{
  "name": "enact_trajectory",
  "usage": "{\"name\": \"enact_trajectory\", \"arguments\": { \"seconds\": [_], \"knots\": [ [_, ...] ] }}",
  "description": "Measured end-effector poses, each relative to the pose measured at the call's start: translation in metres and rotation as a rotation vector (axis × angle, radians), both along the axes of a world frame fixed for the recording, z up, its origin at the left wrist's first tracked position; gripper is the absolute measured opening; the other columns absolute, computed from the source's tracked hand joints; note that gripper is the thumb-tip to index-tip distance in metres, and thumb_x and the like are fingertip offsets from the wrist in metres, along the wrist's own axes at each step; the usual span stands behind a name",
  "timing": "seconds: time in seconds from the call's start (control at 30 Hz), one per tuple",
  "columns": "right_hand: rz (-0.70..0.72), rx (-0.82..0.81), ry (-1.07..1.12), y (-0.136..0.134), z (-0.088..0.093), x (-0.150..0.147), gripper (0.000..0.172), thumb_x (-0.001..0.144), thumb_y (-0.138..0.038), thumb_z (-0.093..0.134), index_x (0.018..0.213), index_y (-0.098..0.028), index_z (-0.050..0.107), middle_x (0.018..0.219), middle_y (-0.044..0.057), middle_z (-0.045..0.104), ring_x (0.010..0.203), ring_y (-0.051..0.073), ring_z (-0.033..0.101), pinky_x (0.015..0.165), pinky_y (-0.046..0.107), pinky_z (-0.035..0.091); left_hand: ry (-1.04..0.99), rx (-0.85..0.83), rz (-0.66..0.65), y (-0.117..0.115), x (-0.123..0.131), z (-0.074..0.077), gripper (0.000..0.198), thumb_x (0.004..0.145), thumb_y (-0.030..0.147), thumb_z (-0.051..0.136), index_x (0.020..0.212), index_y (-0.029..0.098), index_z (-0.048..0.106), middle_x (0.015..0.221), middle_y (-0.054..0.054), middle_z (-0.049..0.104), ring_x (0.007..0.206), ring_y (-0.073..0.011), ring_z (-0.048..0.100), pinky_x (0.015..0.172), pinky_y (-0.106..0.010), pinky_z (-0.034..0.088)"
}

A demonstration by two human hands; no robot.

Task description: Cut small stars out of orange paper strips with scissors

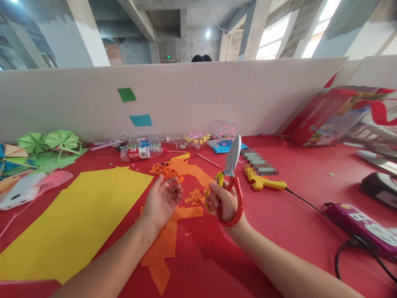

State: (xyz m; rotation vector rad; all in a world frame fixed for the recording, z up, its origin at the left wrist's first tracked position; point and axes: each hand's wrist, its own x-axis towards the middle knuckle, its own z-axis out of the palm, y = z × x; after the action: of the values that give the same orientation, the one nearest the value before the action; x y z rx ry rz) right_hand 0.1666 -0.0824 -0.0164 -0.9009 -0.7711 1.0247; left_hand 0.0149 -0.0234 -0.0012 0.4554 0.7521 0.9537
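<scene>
Clock centred between the hands, twelve straight ahead, and here's the red table [310, 215] filling the scene! The big yellow sheet [77, 211] sprawls at nine; the red carton [325, 118] leans at two, its inside hidden from where I stand. Cut orange paper [166, 244] lies at seven. Now the scissors [233, 157]: just right of centre, blades pointing up, handles gripped by the right hand [228, 200], whose fingertips also pinch an orange strip [198, 174] reaching towards eleven. The left hand [164, 198], fingers loosely curled, grips nothing, close by the orange scraps [166, 170]. A clear bottle [138, 153] lies on its side at ten; any liquid inside, I can't tell. At twelve, a see-through container [197, 137] shows yellow and pink stars, whether in it or on its wall I can't say! Smallest, orange stars [195, 197] heap between the hands.
</scene>
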Motion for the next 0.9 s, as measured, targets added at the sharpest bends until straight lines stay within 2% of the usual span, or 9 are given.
{"name": "enact_trajectory", "arguments": {
  "seconds": [0.07, 0.13, 0.2, 0.3, 0.4, 0.5, 0.67, 0.77, 0.9],
  "knots": [
    [-0.037, 0.006, -0.004, 0.001, 0.004, 0.003, 0.028, 0.073, -0.039, 0.061, 0.067, -0.024, 0.038, 0.033, -0.014, 0.036, 0.024, 0.006, 0.035, 0.040, 0.023, 0.042, 0.052, 0.024, -0.071, -0.006, 0.001, -0.011, 0.023, 0.087, 0.030, 0.049, 0.076, 0.014, 0.061, 0.052, 0.001, 0.051, 0.047, -0.0077, 0.047, 0.046, -0.019, 0.035],
    [-0.029, 0.001, -0.019, 0.003, 0.004, 0.003, 0.028, 0.073, -0.039, 0.061, 0.067, -0.024, 0.039, 0.034, -0.014, 0.036, 0.024, 0.006, 0.034, 0.041, 0.024, 0.042, 0.131, 0.204, -0.150, -0.015, 0.001, -0.018, 0.011, 0.080, 0.026, 0.058, 0.078, 0.015, 0.061, 0.052, 0.002, 0.052, 0.050, -0.0081, 0.047, 0.048, -0.019, 0.035],
    [0.024, -0.016, -0.047, 0.003, 0.000, 0.001, 0.028, 0.074, -0.038, 0.061, 0.065, -0.024, 0.040, 0.033, -0.014, 0.036, 0.024, 0.006, 0.034, 0.039, 0.023, 0.040, 0.229, 0.409, -0.233, -0.022, 0.002, -0.020, 0.014, 0.079, 0.030, 0.063, 0.082, 0.017, 0.062, 0.057, 0.001, 0.058, 0.054, -0.0089, 0.049, 0.052, -0.020, 0.036],
    [0.141, -0.066, -0.114, -0.001, -0.008, -0.005, 0.030, 0.078, -0.036, 0.061, 0.059, -0.022, 0.042, 0.032, -0.011, 0.038, 0.025, 0.007, 0.037, 0.036, 0.023, 0.036, 0.302, 0.523, -0.270, -0.028, 0.002, -0.018, 0.021, 0.075, 0.038, 0.066, 0.074, 0.018, 0.061, 0.063, 0.000, 0.060, 0.061, -0.0115, 0.052, 0.060, -0.024, 0.040],
    [0.192, -0.124, -0.240, -0.007, -0.010, -0.009, 0.028, 0.078, -0.034, 0.062, 0.060, -0.022, 0.044, 0.034, -0.011, 0.040, 0.027, 0.006, 0.038, 0.044, 0.024, 0.044, 0.494, 0.586, -0.279, -0.027, -0.001, -0.019, 0.031, 0.073, 0.043, 0.066, 0.058, 0.017, 0.059, 0.062, -0.002, 0.060, 0.064, -0.0144, 0.054, 0.068, -0.028, 0.042],
    [0.213, -0.158, -0.368, -0.012, -0.007, -0.010, 0.027, 0.079, -0.035, 0.060, 0.061, -0.022, 0.043, 0.035, -0.011, 0.041, 0.030, 0.007, 0.040, 0.049, 0.025, 0.046, 0.674, 0.565, -0.274, -0.027, -0.004, -0.020, 0.035, 0.073, 0.050, 0.064, 0.058, 0.018, 0.061, 0.064, -0.003, 0.061, 0.070, -0.0178, 0.056, 0.072, -0.030, 0.043],
    [0.219, -0.154, -0.439, -0.013, -0.004, -0.008, 0.029, 0.080, -0.038, 0.058, 0.062, -0.022, 0.042, 0.037, -0.011, 0.040, 0.030, 0.007, 0.039, 0.046, 0.024, 0.043, 0.689, 0.570, -0.300, -0.031, -0.007, -0.014, 0.036, 0.075, 0.049, 0.058, 0.053, 0.020, 0.056, 0.061, -0.002, 0.058, 0.068, -0.0181, 0.055, 0.071, -0.029, 0.042],
    [0.201, -0.202, -0.490, -0.013, -0.003, -0.005, 0.033, 0.079, -0.049, 0.058, 0.065, -0.022, 0.044, 0.039, -0.011, 0.038, 0.030, 0.008, 0.038, 0.043, 0.023, 0.039, 0.723, 0.542, -0.227, -0.028, -0.008, -0.012, 0.038, 0.076, 0.048, 0.057, 0.050, 0.021, 0.056, 0.059, -0.002, 0.058, 0.066, -0.0175, 0.054, 0.069, -0.028, 0.041],
    [0.286, -0.306, -0.648, -0.015, 0.004, -0.002, 0.042, 0.078, -0.058, 0.056, 0.064, -0.022, 0.041, 0.045, -0.009, 0.039, 0.035, 0.008, 0.037, 0.039, 0.022, 0.031, 0.587, 0.502, 0.062, -0.009, -0.010, -0.018, 0.038, 0.078, 0.051, 0.057, 0.057, 0.019, 0.061, 0.064, -0.002, 0.062, 0.062, -0.0137, 0.053, 0.065, -0.026, 0.040]
  ]
}}
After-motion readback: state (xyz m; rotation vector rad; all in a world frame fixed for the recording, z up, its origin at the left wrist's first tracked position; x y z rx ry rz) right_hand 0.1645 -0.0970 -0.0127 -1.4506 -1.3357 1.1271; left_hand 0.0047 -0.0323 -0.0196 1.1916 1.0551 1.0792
